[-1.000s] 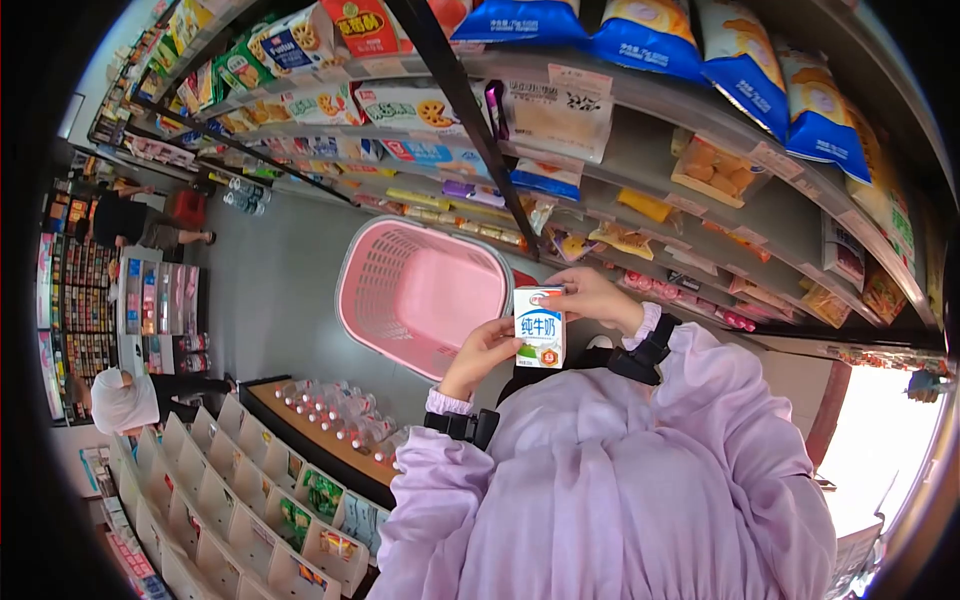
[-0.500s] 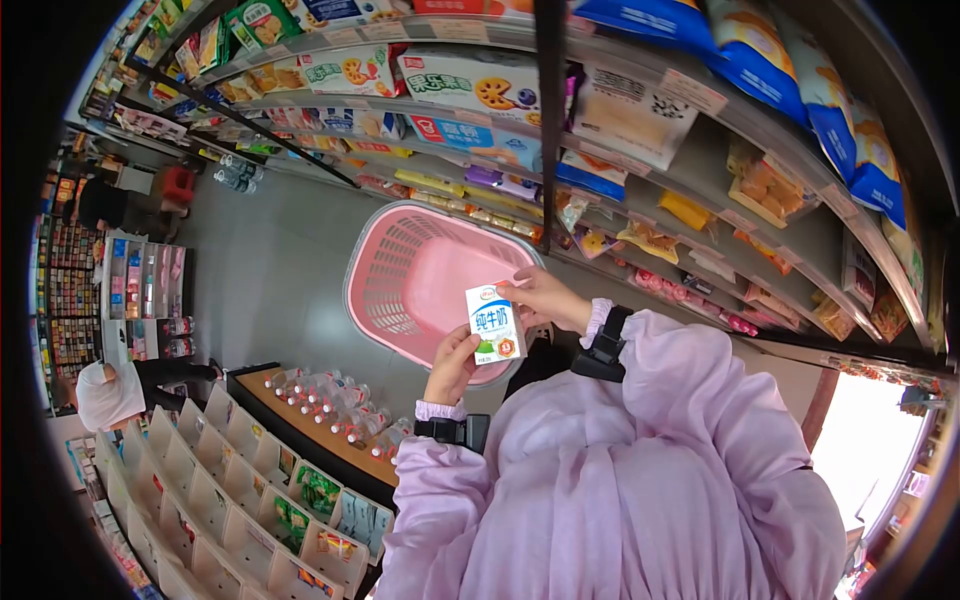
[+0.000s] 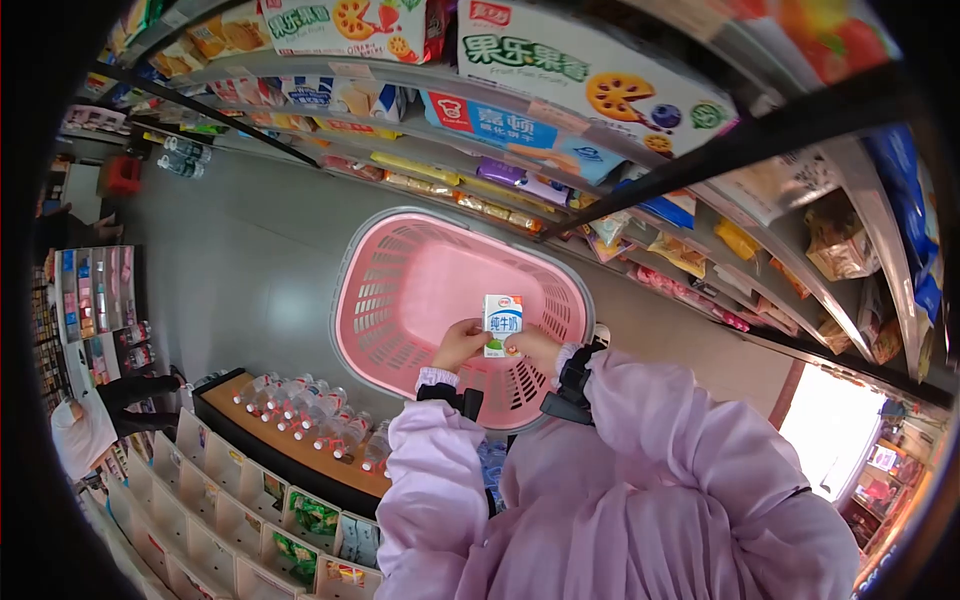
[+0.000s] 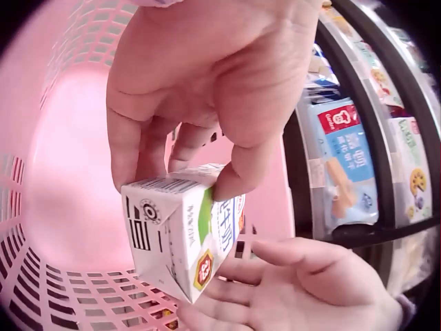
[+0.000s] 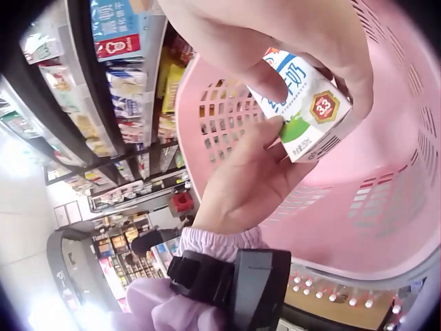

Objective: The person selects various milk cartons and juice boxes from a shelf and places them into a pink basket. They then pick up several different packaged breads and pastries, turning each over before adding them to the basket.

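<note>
Evidently the milk carton (image 3: 503, 316) is held with its printed front turned up toward the head camera, a pose that would suit reading the label. It is above the pink basket (image 3: 440, 280), whose broad mouth lies beneath both hands, an arrangement that would probably catch the carton if it slipped. The left hand (image 4: 207, 76) carries it, thumb on the front and fingers behind, the gap between them as narrow as the carton itself; pinching near one edge seems to leave most of the face uncovered. By the carton's lower end, the right hand (image 4: 317, 286) is spread fairly wide, palm showing and fingers relaxed, more like a loose support than a grip. Whether its fingertips actually touch the carton, I cannot tell.
</note>
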A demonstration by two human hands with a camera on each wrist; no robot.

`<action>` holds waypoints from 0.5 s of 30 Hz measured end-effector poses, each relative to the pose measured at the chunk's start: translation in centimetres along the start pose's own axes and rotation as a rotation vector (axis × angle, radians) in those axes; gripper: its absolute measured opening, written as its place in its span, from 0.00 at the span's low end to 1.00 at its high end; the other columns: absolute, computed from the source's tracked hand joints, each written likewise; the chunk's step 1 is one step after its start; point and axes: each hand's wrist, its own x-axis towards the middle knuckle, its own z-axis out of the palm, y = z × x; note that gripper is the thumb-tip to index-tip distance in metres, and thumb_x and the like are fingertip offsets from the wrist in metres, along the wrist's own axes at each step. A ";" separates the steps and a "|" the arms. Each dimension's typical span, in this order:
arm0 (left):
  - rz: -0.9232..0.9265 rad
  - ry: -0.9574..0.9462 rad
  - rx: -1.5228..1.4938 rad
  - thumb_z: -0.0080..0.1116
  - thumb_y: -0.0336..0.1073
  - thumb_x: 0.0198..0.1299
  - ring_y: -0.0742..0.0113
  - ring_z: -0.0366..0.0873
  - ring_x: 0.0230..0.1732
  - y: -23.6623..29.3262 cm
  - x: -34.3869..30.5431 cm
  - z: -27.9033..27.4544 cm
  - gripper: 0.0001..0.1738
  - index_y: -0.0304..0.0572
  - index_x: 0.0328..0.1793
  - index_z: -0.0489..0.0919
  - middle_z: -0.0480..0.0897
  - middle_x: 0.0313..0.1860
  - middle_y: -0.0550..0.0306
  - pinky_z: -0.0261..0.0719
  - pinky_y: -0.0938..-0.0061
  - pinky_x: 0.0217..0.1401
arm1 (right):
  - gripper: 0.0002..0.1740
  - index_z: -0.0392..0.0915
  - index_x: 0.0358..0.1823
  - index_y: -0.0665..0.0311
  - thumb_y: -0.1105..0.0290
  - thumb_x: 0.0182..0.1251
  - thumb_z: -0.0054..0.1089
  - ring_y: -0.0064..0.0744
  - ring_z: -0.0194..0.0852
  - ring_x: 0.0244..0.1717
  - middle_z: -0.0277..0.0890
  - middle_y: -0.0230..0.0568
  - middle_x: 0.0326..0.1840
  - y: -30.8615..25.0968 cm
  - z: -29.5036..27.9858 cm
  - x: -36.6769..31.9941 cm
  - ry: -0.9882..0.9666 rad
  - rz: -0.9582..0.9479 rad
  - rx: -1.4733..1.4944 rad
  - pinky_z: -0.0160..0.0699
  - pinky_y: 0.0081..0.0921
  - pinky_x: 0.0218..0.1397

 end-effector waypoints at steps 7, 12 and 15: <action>0.021 -0.059 0.138 0.54 0.31 0.49 0.70 0.74 0.34 -3.6 7.1 -1.8 0.17 0.31 0.45 0.72 0.76 0.34 0.55 0.72 0.79 0.36 | 0.08 0.70 0.30 0.61 0.71 0.44 0.52 0.25 0.62 0.26 0.66 0.33 0.25 -2.0 0.4 3.5 0.214 0.263 -0.232 0.60 0.23 0.30; 0.078 -0.042 0.310 0.58 0.35 0.43 0.66 0.75 0.32 -7.5 11.6 -2.8 0.20 0.33 0.45 0.74 0.77 0.30 0.52 0.73 0.74 0.37 | 0.08 0.68 0.31 0.62 0.73 0.46 0.51 0.23 0.62 0.25 0.65 0.34 0.24 -1.7 -0.3 6.4 0.352 0.396 -0.118 0.66 0.27 0.31; 0.200 -0.019 0.342 0.58 0.34 0.40 0.61 0.75 0.31 -8.8 13.6 -2.5 0.21 0.34 0.44 0.74 0.77 0.29 0.49 0.73 0.72 0.36 | 0.09 0.67 0.33 0.62 0.73 0.47 0.50 0.24 0.62 0.24 0.65 0.34 0.25 -0.7 -1.3 8.1 0.348 0.405 -0.052 0.67 0.27 0.33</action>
